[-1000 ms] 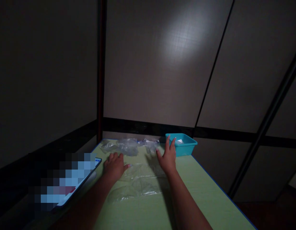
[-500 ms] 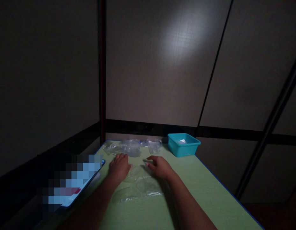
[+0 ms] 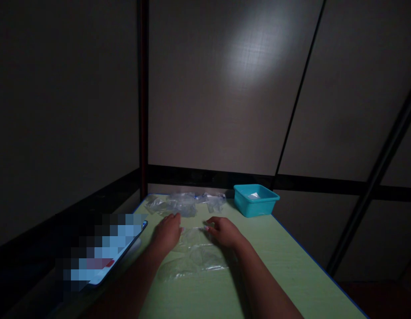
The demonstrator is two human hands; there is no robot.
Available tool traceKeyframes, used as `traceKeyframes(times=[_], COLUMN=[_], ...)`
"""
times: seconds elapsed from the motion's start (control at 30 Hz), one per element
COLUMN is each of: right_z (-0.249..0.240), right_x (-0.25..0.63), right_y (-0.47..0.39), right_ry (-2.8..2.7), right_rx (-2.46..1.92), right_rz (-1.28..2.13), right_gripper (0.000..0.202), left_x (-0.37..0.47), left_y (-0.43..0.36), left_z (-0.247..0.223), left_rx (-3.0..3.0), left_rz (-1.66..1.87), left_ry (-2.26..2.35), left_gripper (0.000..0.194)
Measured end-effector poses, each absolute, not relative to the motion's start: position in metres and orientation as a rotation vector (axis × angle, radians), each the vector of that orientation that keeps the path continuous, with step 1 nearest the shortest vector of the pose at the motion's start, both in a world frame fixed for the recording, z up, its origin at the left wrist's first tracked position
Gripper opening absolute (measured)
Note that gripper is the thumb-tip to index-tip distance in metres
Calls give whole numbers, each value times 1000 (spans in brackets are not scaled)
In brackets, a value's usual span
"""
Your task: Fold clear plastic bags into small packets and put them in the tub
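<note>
A clear plastic bag [image 3: 201, 258] lies flat on the green table [image 3: 278, 266], between my forearms. My left hand [image 3: 168, 230] is at its far left corner, with the thumb against the bag's edge and the fingers curled together. At the far right corner, my right hand [image 3: 221, 230] pinches the bag's edge between thumb and forefinger. The far edge of the bag runs straight between the two hands.
Several crumpled clear bags [image 3: 182, 204] lie along the table's back edge. A turquoise basket [image 3: 256, 207] with something whitish inside stands at the back right. A phone [image 3: 120, 254], partly blurred out, is at the left. Walls rise behind and left.
The fingers of my left hand have drawn closer together, and that hand has shifted very slightly right. The bag's far edge looks straighter between my hands. The whole view has shifted slightly.
</note>
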State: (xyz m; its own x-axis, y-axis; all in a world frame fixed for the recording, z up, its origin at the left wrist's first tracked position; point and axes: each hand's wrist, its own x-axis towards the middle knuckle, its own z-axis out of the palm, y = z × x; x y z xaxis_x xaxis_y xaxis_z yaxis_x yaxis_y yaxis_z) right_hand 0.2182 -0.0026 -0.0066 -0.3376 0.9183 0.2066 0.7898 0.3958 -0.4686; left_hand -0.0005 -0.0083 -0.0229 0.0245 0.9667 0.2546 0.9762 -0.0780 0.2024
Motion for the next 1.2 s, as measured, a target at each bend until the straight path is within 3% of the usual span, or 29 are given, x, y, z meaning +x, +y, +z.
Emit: traceKeyframes(times=[0.43,1.2], right_z=[-7,-10], right_x=[220,224], right_y=[-3,0], right_ry=[-2258,-2260], right_rx=[-1476,-1502], right_rz=[408,429], right_gripper=[41,43], left_x=[-1,-1], left_y=[-10,-6], left_z=[-25,-22], left_rx=[-2157,-2155], left_rz=[-452,-517], left_ry=[-2156,-2117], left_gripper=[37,17])
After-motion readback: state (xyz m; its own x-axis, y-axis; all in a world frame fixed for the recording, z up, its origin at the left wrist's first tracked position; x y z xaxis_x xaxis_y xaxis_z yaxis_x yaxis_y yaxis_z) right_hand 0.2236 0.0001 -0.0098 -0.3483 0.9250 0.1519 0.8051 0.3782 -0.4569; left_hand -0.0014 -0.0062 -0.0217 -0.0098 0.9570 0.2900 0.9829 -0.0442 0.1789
